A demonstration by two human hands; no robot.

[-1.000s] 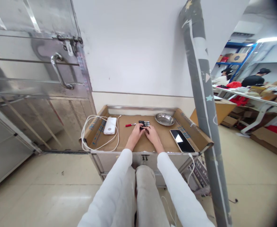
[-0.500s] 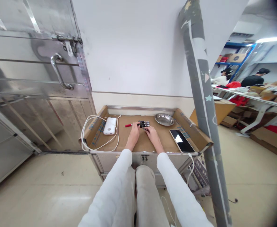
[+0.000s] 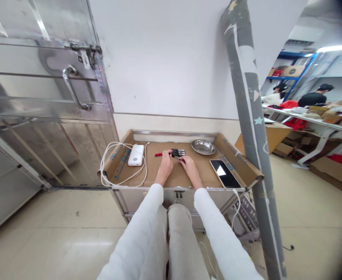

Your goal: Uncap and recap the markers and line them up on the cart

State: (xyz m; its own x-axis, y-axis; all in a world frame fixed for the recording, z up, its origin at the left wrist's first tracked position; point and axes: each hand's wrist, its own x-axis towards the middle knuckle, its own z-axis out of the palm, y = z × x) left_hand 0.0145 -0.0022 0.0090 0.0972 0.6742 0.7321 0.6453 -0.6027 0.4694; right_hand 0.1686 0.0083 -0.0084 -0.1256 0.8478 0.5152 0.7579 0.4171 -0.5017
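Several dark pens [image 3: 178,151] lie side by side in the middle of the cardboard-covered table [image 3: 150,175]. Just in front of them, my left hand [image 3: 165,165] and my right hand [image 3: 188,165] pinch the two ends of one dark pen [image 3: 176,157], held roughly level. A red piece [image 3: 158,154], like a pen's end, sticks out to the left of my left fingers. My fingertips hide parts of the pens.
A white power bank [image 3: 135,155] with a looped white cable is at the left. To the right are a metal bowl [image 3: 203,147] and a phone [image 3: 225,174]. A tall grey roll [image 3: 254,116] leans at the right; two people sit beyond.
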